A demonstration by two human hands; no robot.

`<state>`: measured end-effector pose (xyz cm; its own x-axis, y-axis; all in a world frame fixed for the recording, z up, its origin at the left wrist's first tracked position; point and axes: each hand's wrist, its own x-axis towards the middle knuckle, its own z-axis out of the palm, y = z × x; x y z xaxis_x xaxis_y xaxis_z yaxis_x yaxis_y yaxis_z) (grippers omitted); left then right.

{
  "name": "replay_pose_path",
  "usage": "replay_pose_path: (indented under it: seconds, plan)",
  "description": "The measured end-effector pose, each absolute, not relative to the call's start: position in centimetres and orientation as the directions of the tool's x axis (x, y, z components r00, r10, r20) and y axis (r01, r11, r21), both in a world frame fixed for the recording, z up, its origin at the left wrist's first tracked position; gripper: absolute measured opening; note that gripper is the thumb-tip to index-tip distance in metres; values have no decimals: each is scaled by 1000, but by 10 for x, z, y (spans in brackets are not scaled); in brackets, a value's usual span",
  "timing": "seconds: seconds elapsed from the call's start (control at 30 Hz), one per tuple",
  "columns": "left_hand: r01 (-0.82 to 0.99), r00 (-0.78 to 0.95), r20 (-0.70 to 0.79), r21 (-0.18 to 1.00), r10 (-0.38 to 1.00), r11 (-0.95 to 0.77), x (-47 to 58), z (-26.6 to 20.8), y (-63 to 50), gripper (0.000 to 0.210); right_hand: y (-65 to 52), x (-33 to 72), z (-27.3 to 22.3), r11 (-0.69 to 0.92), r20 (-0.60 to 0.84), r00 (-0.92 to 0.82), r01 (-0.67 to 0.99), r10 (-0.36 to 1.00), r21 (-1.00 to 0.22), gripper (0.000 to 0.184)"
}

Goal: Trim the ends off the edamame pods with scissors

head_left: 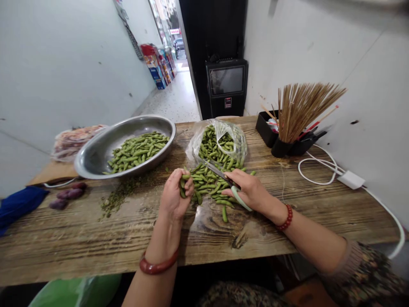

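Note:
My left hand (177, 192) is closed around a few edamame pods (183, 183), their green ends showing between thumb and fingers. In my right hand (247, 187) is a pair of scissors (238, 198) with pale green handles, the dark blades pointing up and left over the loose pods. A heap of edamame (207, 181) spills toward me from a clear plastic bag (193, 149). To the left, a wide metal basin (92, 164) holds more pods. Small green trimmings (116, 200) lie scattered on the wooden table (211, 243) below the basin.
Purple-skinned bulbs or tubers (68, 195) and a blue cloth (21, 209) sit at the left, a bag of pale pinkish food (76, 140) behind. At right stand bundled sticks (297, 113) in a black holder (281, 148) and a white power adapter (351, 179) with its cable.

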<state>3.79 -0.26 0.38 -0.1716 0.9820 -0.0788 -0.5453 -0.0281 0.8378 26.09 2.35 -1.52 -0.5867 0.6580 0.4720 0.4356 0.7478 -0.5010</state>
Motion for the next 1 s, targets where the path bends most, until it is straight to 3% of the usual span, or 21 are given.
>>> replay_pose_path:
  seconds: [0.17,0.23,0.3,0.37,0.43,0.53,0.67,0.8,0.9,1.0]
  plan:
    - [-458,-184,-92,889,979,-3,35,6,-4,30,23,262,-16,755,482,-586,433,651,-492,42]
    - [-286,-194,-63,958,979,5,37,4,-4,26,24,262,-16,759,486,-588,429,647,-491,43]
    - [9,-208,30,1000,978,-29,39,0,-3,18,24,262,-17,759,485,-590,427,645,-491,44]
    - [352,-176,186,929,967,-115,41,-7,-2,8,24,261,-17,761,481,-595,427,643,-489,43]
    - [607,-61,299,768,952,-203,41,-14,-1,4,24,261,-17,763,479,-600,428,641,-485,43]
    - [803,117,275,539,954,-253,41,-21,-1,10,24,261,-17,761,476,-599,433,643,-484,43]
    - [921,178,192,311,965,-232,45,-19,-5,15,23,260,-18,757,474,-598,430,647,-492,42]
    - [963,160,103,201,982,-178,49,-15,-8,22,24,260,-19,762,483,-595,424,642,-491,43]
    - [963,153,113,207,982,-173,48,-13,-7,24,25,260,-21,753,475,-590,446,654,-484,43]
    - [937,135,185,295,973,-186,46,-13,-6,24,27,261,-22,753,476,-587,449,655,-482,43]
